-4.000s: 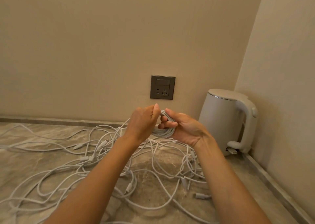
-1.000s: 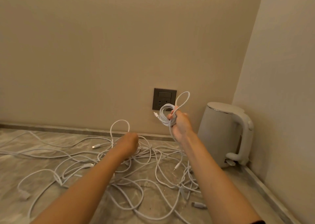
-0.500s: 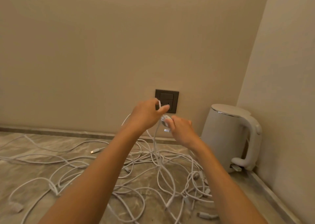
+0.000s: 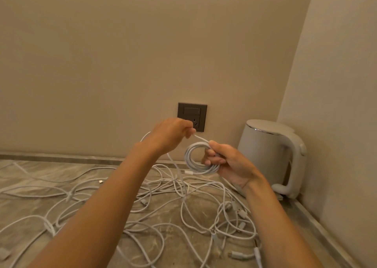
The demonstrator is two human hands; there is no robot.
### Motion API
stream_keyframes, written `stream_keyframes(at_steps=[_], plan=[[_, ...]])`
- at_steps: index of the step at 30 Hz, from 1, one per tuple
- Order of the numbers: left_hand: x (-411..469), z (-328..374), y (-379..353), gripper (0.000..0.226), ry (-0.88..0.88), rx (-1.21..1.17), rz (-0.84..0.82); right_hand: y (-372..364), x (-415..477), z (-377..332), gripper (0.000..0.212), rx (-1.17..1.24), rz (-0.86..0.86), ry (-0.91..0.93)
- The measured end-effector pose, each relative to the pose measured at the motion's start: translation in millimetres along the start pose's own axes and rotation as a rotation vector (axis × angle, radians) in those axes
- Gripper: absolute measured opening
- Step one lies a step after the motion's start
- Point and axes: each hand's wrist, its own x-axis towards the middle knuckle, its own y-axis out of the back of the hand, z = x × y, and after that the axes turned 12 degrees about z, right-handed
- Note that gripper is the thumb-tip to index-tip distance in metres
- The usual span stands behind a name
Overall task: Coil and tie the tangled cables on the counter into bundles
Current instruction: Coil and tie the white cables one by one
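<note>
Right hand (image 4: pixel 226 163): fingers are curled round the 3 o'clock side of a small white coil (image 4: pixel 199 158), which is held up above the counter (image 4: pixel 30 170). Left hand (image 4: pixel 169 134), at 10 o'clock of the coil: a strand (image 4: pixel 201 139) off the coil's top is pinched at the fingertips. Slack is seen dropping toward 6 o'clock into the tangled cables (image 4: pixel 163 206). Kettle (image 4: pixel 271 155) is noted at 3 o'clock, wall socket (image 4: pixel 192 115) at 12. Judged: one coil mostly wound, not yet tied. No finished bundle is seen, and most of the tangle is left.
</note>
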Motion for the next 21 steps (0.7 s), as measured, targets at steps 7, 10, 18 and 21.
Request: stream_keyframes(at_steps=[7,10,18,21], plan=[[-15.8,9.6,-23.7,0.014,0.064,-0.347,-0.048,-2.2,0.5,-0.5,0.036,0.336,-0.122,0.005],[-27.6,14.8,-38.1,0.017,0.143,-0.346,-0.13,0.1,1.9,0.4,0.033,0.404,0.01,0.017],[-43.2,24.2,-51.1,0.034,0.124,-0.341,-0.333,13.8,12.6,3.5,0.029,0.452,0.27,0.037],[-46.3,23.4,-47.3,0.025,0.066,-0.233,-0.368,11.8,15.0,7.3,0.032,0.349,0.353,0.052]])
